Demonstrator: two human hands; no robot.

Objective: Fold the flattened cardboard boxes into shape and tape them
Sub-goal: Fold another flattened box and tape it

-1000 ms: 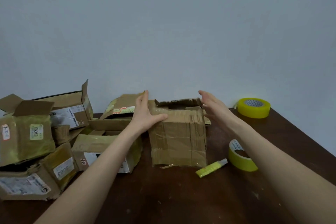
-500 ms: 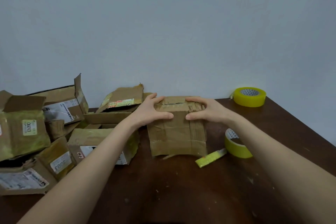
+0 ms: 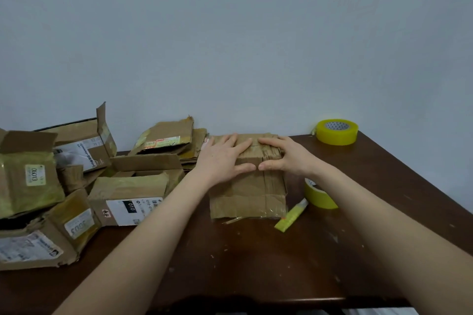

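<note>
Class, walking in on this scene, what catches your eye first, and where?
The left hand and right hand press flat on a worn brown cardboard box mid-table. A bright yellow tape roll sits at the dark wooden table's far right corner, a second yellow roll beside the box; battered cardboard boxes heap up on the left.

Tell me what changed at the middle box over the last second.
The left hand and right hand moved from the sides of the box onto its top, pressing the raised flaps down flat; nothing gripped. The box, far tape roll, near tape roll, yellow tool and boxes at left stayed put.
</note>
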